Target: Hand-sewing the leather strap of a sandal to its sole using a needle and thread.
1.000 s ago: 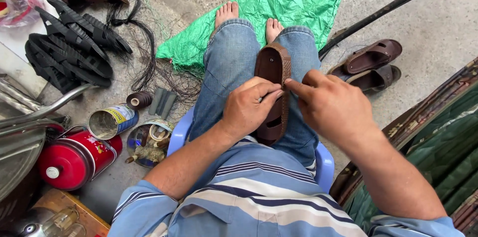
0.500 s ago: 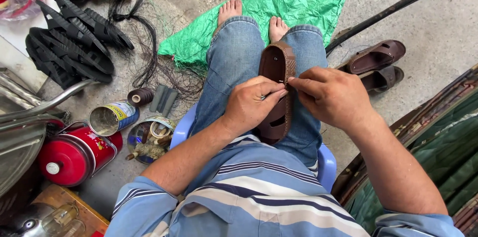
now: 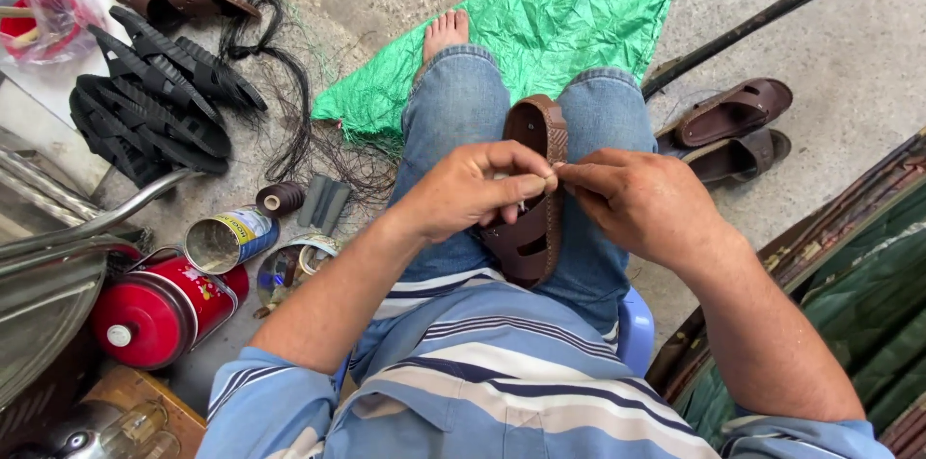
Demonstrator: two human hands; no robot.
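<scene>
A brown sandal lies lengthwise between my knees on my jeans. My left hand rests on its left side, fingers curled over the straps and thumb and forefinger pinched at the sandal's right edge. My right hand meets it there, fingertips pinched together against the same edge; what they pinch is too small to make out. I sit on a blue plastic stool, and one bare foot shows on the concrete.
A green plastic sheet lies beyond my feet. Two brown sandals sit at the right. At the left are black rubber soles, tangled dark thread, an open tin can, a red canister and a thread spool.
Both hands have drawn closer together at the sandal's right edge, the right hand shifting left and down. The view has tilted slightly; the sandal stays on my lap.
</scene>
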